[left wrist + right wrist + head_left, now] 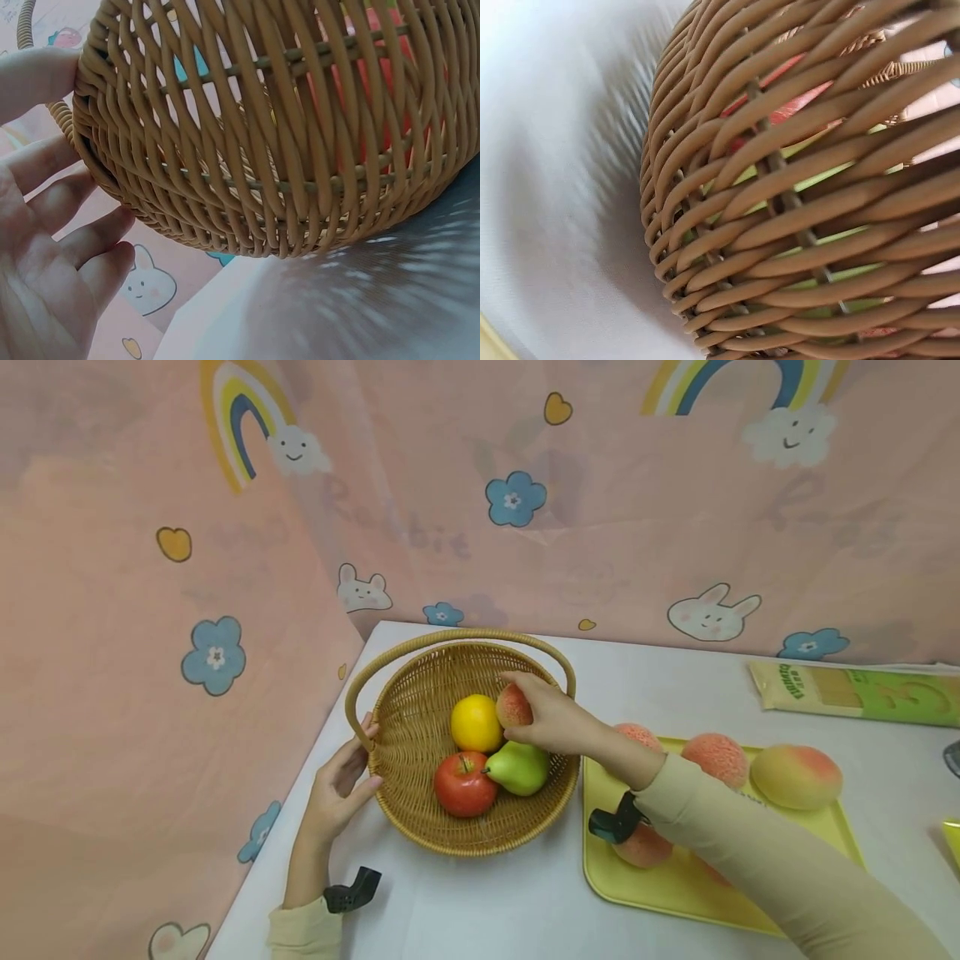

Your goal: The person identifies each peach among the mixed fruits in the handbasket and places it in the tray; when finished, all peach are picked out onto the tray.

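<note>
A round wicker basket (420, 727) with a hoop handle stands on the white table. Inside lie a yellow lemon (475, 723), a red apple (464, 783) and a green pear (519, 767). My right hand (542, 714) reaches over the rim and grips a pink peach (513, 705) just above the pear. My left hand (347, 774) rests with straight fingers against the basket's left wall (247, 150); the left wrist view shows its fingers (71, 240) beside the weave. In the right wrist view only the basket's woven side (795, 217) shows, with red and green behind it.
A yellow tray (678, 881) to the right of the basket holds several more peaches (795, 775). A green and yellow packet (855, 691) lies at the back right. Pink patterned cloth walls close the left and back sides.
</note>
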The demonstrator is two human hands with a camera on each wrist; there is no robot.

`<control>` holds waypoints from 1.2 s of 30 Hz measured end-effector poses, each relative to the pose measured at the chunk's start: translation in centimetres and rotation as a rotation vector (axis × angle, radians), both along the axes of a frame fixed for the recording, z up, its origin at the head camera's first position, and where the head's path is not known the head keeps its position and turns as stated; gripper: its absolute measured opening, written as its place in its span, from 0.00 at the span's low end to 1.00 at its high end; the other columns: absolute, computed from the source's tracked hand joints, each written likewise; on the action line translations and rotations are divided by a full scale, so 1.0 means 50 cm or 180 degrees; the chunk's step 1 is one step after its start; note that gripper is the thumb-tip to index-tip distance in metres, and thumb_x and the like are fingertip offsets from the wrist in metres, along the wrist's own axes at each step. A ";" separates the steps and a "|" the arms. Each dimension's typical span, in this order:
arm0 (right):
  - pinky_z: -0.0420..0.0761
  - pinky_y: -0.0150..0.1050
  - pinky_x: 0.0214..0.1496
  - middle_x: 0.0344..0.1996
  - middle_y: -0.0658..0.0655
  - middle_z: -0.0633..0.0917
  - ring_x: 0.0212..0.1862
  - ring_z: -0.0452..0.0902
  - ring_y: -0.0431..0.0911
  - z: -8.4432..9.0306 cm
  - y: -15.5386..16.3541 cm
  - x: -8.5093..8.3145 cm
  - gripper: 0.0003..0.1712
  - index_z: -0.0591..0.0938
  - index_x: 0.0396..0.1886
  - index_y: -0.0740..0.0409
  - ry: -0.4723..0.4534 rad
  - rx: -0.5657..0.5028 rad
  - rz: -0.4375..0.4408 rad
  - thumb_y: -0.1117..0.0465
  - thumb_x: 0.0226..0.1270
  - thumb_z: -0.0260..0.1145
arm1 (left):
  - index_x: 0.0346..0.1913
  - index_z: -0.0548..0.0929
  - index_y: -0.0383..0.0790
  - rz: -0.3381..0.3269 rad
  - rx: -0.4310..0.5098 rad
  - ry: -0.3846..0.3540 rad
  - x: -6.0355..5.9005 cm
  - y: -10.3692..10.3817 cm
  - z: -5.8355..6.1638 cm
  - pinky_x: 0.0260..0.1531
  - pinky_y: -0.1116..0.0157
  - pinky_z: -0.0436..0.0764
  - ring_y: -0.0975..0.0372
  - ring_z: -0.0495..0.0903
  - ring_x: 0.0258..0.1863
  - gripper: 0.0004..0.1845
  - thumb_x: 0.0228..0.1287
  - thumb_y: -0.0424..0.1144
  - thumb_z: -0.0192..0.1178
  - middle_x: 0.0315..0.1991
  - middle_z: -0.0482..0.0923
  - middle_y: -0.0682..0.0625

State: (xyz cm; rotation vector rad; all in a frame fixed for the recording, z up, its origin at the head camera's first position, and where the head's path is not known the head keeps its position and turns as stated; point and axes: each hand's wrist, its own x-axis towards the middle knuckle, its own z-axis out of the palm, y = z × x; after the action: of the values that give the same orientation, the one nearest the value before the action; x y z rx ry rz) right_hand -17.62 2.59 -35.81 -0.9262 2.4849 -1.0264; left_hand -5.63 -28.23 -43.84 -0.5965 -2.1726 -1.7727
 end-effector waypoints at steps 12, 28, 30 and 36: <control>0.66 0.55 0.68 0.70 0.64 0.63 0.68 0.63 0.57 -0.004 -0.001 -0.001 0.44 0.59 0.71 0.62 0.0018 -0.0070 -0.0026 0.62 0.56 0.68 | 0.65 0.61 0.20 -0.0040 0.0000 0.0009 0.001 -0.001 0.000 0.69 0.70 0.60 0.60 0.57 0.72 0.32 0.55 0.17 0.55 0.72 0.48 0.31; 0.64 0.56 0.69 0.70 0.65 0.63 0.69 0.60 0.58 -0.002 -0.002 -0.006 0.44 0.59 0.71 0.63 -0.0138 -0.0061 -0.0033 0.63 0.56 0.67 | 0.66 0.62 0.22 0.0050 -0.0083 -0.0053 0.000 0.000 -0.002 0.68 0.69 0.62 0.60 0.58 0.72 0.32 0.56 0.18 0.55 0.74 0.50 0.37; 0.63 0.56 0.70 0.70 0.65 0.63 0.70 0.60 0.59 -0.002 -0.002 -0.007 0.43 0.59 0.70 0.64 -0.0154 -0.0078 -0.0037 0.63 0.56 0.67 | 0.66 0.62 0.22 0.0063 -0.0088 -0.0079 0.001 0.002 -0.001 0.68 0.69 0.61 0.60 0.58 0.72 0.32 0.56 0.19 0.55 0.74 0.50 0.38; 0.67 0.55 0.67 0.69 0.65 0.63 0.68 0.63 0.58 -0.004 -0.003 -0.009 0.43 0.59 0.71 0.63 -0.0184 -0.0080 -0.0048 0.64 0.56 0.67 | 0.66 0.62 0.22 0.0054 -0.0046 -0.0068 0.001 0.001 -0.002 0.68 0.70 0.61 0.60 0.57 0.72 0.32 0.55 0.18 0.55 0.73 0.51 0.36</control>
State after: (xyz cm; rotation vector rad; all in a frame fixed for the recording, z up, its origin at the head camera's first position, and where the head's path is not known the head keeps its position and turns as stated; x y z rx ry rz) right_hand -18.07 2.42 -35.99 -0.8736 2.4406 -1.0761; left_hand -5.59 -28.20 -43.92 -0.5635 -2.1996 -1.7641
